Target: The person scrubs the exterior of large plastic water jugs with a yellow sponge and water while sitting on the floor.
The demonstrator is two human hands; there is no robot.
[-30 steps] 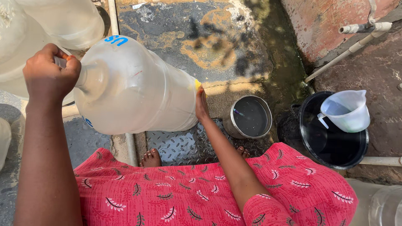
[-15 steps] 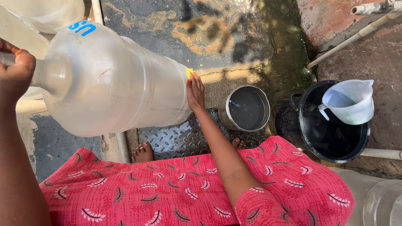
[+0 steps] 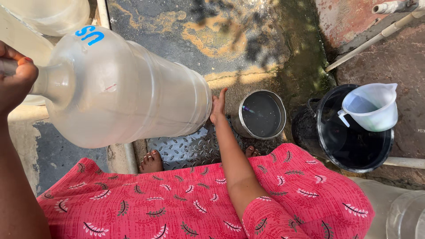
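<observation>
The left hand [image 3: 15,79] grips the neck of the large water jug [image 3: 128,88], held sideways. The right hand [image 3: 217,106], fingers spread, braces its base at three o'clock. Tipping it further likely needs both hands steady.

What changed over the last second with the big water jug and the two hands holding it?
The large translucent jug swung closer to the camera, its neck shifting left. The left hand kept gripping the neck; the right hand stayed on the base. The steel pot, black bucket and white pitcher stayed put.
</observation>
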